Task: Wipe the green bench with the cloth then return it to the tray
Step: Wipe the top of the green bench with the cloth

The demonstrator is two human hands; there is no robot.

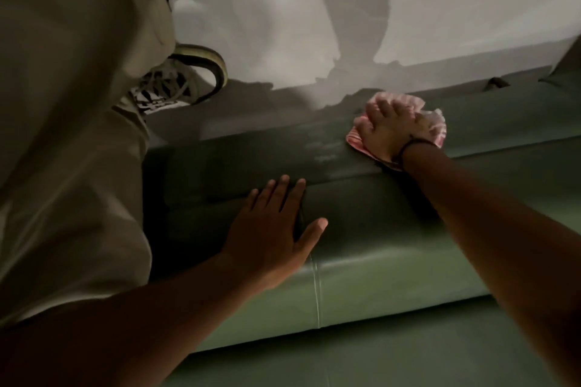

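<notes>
Right hand (390,126) pressed flat, fingers spread, on pink striped cloth (435,127) beneath it, left hand (273,229) open, palm down on green bench (393,261), nearer than the right hand

bench (393,261) stretching across the lower frame | cloth (435,127) lying on its far edge, right of centre | right hand (390,126) pressing flat on cloth | left hand (276,226) lying flat on bench, nearer and left | shoe (185,78) standing on floor (440,9) beyond, left
</notes>
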